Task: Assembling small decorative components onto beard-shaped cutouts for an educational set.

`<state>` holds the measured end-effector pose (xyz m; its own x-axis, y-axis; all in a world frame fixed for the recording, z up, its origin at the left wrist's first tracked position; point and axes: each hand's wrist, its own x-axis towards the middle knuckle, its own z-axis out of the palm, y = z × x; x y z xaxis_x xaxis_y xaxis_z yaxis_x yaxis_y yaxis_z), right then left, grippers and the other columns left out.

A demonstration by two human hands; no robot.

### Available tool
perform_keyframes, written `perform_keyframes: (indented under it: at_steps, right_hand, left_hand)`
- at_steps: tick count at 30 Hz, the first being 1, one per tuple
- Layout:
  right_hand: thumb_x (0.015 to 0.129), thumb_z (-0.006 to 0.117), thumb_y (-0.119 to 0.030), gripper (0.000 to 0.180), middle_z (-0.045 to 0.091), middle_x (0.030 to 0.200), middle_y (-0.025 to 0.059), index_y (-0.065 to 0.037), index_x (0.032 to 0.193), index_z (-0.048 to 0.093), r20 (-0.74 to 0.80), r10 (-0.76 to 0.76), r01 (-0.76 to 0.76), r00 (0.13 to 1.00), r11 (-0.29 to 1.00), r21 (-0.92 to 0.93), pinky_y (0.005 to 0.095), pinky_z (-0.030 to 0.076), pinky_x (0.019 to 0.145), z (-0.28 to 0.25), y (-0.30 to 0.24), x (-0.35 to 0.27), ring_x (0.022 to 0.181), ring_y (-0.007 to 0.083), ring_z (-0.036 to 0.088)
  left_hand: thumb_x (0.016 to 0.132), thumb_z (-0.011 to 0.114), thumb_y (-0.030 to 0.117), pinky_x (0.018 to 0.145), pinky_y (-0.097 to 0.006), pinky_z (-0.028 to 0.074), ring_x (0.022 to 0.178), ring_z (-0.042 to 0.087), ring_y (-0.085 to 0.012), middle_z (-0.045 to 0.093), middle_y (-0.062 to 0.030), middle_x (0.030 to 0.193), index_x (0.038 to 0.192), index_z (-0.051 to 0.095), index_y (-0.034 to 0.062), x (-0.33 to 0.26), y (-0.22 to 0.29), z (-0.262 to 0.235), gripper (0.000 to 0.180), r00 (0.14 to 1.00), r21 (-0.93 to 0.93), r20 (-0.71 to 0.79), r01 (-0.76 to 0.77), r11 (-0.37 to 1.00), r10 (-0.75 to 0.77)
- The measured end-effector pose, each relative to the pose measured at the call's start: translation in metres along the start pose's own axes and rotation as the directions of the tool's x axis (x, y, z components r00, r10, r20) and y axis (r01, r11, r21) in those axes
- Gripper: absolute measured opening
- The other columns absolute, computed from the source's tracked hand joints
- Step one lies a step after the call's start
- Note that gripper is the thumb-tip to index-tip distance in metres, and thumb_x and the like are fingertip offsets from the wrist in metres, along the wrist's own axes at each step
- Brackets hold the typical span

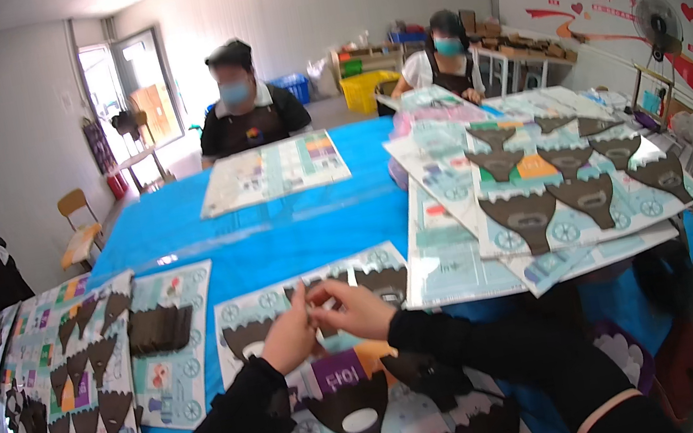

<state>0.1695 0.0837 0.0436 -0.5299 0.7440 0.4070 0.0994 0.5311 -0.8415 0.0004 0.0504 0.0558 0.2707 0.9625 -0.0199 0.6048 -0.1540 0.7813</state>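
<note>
My left hand [291, 333] and my right hand [356, 309] meet fingertip to fingertip above a printed sheet [377, 259] on the table. Both have their fingers pinched together; whatever is between them is too small or hidden to make out. Several dark brown, scalloped fan-shaped pieces [362, 397] lie on this sheet, some with a white oval in the middle. My hands and sleeves cover part of the sheet and some of these pieces.
A stack of dark brown pieces [160, 329] sits on a sheet at left, beside more laden sheets [123, 367]. Overlapping sheets with brown pieces [507, 230] are piled at right. Across the blue-covered table [153, 224], one person [256, 121] sits behind a sheet, another [446, 69] farther right.
</note>
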Motion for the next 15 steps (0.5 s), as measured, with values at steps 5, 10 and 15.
perform_keyframes:
  at_steps: [5,10,15]
  right_hand:
    - [0.091,0.065,-0.019,0.021,0.065,0.081,0.0037,-0.002,0.102,0.06,0.057,0.174,-0.179,0.983,0.979,0.101,0.0242,0.047,0.06,-0.023,0.003,-0.007,0.068,0.008,0.059]
    - [0.091,0.062,-0.012,0.028,0.066,0.084,0.0048,-0.002,0.117,0.06,-0.122,0.144,-0.12,0.982,0.975,0.187,0.0228,0.049,0.064,-0.026,0.013,-0.023,0.072,0.0086,0.06]
    - [0.092,0.062,-0.015,0.028,0.068,0.094,0.0095,0.001,0.115,0.061,-0.047,0.305,-0.294,0.951,0.942,0.163,0.0257,0.053,0.072,-0.051,0.003,-0.026,0.08,0.0126,0.063]
  left_hand:
    - [0.093,0.055,0.009,0.059,-0.024,0.048,0.071,0.059,-0.0097,0.065,-0.0066,0.093,0.142,0.031,0.0053,-0.002,0.024,-0.006,0.055,0.97,-0.265,0.235,0.011,0.964,0.054]
    - [0.103,0.039,0.032,0.075,-0.027,0.051,0.085,0.06,-0.0134,0.059,-0.0067,0.099,0.124,0.049,0.0022,-0.002,0.011,0.003,0.038,0.967,-0.617,0.255,0.147,0.773,0.02]
    - [0.099,0.045,0.017,0.081,-0.027,0.052,0.088,0.064,-0.0158,0.061,-0.0099,0.105,0.13,0.046,-0.0025,0.014,0.021,0.003,0.037,0.988,-0.555,0.151,0.1,0.826,-0.018]
